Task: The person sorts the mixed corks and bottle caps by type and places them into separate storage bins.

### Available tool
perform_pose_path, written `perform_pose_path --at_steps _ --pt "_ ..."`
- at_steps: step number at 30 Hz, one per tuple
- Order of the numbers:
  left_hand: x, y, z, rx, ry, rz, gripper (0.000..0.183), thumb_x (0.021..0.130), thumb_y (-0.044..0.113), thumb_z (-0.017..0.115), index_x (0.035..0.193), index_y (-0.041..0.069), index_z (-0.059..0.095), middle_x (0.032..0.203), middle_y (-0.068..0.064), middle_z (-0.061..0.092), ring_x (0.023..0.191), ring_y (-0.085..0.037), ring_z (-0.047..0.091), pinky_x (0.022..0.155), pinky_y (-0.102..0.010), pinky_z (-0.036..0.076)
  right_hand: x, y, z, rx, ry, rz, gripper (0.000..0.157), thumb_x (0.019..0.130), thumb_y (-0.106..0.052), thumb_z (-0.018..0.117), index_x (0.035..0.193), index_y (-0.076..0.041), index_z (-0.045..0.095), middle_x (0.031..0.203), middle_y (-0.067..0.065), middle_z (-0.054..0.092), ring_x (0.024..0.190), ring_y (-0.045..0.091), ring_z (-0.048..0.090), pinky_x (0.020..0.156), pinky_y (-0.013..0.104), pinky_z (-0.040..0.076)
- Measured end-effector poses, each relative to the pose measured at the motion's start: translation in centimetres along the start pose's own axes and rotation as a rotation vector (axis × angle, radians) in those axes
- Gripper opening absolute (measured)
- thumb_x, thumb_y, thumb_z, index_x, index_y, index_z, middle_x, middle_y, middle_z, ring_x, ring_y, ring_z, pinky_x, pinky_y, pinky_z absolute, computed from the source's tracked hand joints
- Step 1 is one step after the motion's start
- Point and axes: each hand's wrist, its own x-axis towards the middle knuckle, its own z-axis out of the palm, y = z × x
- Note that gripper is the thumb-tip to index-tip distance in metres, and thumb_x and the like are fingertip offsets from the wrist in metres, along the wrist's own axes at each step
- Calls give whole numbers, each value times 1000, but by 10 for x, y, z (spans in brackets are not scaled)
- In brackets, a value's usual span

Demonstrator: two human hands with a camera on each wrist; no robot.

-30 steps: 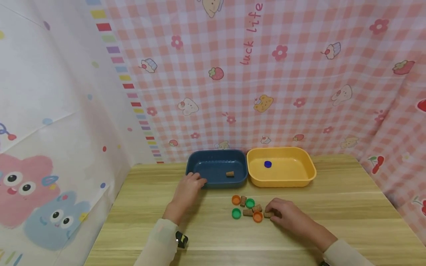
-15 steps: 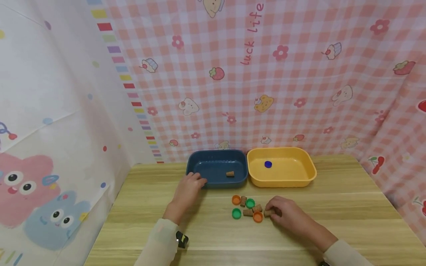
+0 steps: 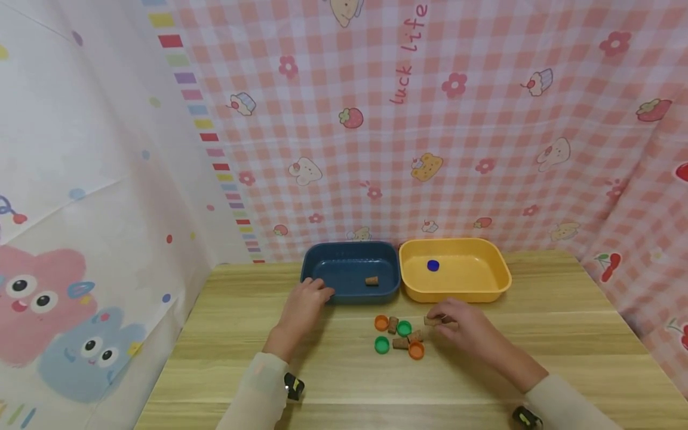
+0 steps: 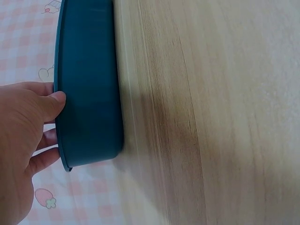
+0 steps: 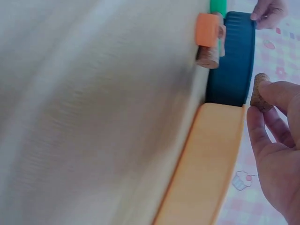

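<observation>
Pinching cork (image 5: pixel 257 96) in right hand (image 5: pixel 282 157): brown, speckled, stubby, slightly tapered.

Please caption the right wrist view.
Right-hand grip pinching a cork, with a blue tray and a yellow tray in view.

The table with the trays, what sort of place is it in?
Perhaps an indoor play corner: cartoon-printed cloth hangs behind the wood-patterned table, which holds a blue tray and a yellow tray.

left grip (image 3: pixel 305 303): pinching | right grip (image 3: pixel 469 327): pinching | forearms (image 3: pixel 522 369): well apart, angled inward
</observation>
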Motion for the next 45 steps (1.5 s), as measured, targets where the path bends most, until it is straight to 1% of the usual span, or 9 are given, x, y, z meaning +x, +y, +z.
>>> perform_pose_path --at_steps 2,7,13,16,24,28,31,37,45 --pt "0 0 0 5 0 2 17 90 1 73 100 11 81 86 -4 66 77 -24 57 69 -38 51 5 -2 -2 -13 16 -9 27 82 1 83 101 -17 75 99 -7 70 87 10 70 76 28 60" --pt "0 1 -1 25 7 5 16 89 2 74 99 12 81 84 -3 65 76 -24 56 68 -37 51 21 -10 -8 -45 13 5 23 85 -3 83 101 -18 76 101 -8 68 88 7 66 79 27 60" --pt "0 0 0 21 17 12 16 89 2 73 98 13 81 84 -2 65 75 -24 55 68 -37 51 39 -13 -10 -30 31 -25 22 84 -3 83 101 -15 76 102 -4 69 88 11 66 78 31 60" --pt "1 0 1 14 19 18 15 90 2 73 97 12 81 84 -3 66 75 -25 56 69 -38 51 49 -14 -10 -25 31 -19 22 84 -2 83 101 -14 76 101 -3 69 88 12 67 78 32 61" --pt "1 0 1 16 19 21 15 90 3 72 98 12 81 84 -4 66 74 -25 56 69 -38 51 73 -15 -13 -25 -2 30 21 85 -6 83 101 -16 77 101 -2 70 89 14 70 80 35 61" --pt "1 -1 2 27 25 14 16 90 2 72 97 13 82 84 -4 66 73 -25 56 65 -38 49 85 -18 -13 -27 -26 45 19 86 -5 81 101 -15 77 101 0 70 91 18 72 82 38 62" --pt "1 -1 2 31 23 10 17 89 2 72 98 14 82 84 -4 66 73 -26 56 63 -38 48 92 -19 -12 -38 -48 41 18 87 -4 80 102 -13 76 101 2 70 91 19 72 82 38 62" --pt "1 -1 2 35 8 3 17 90 3 72 99 14 82 85 -3 66 74 -25 55 63 -37 47 107 -20 -10 -46 -85 20 16 88 -4 79 102 -11 77 100 4 70 89 19 73 81 37 62" --pt "0 -2 3 37 12 2 17 90 4 72 99 15 82 84 -3 66 73 -24 55 64 -36 47 130 -21 -6 -64 -150 38 14 91 -6 77 104 -11 77 102 3 73 95 21 73 85 39 61"
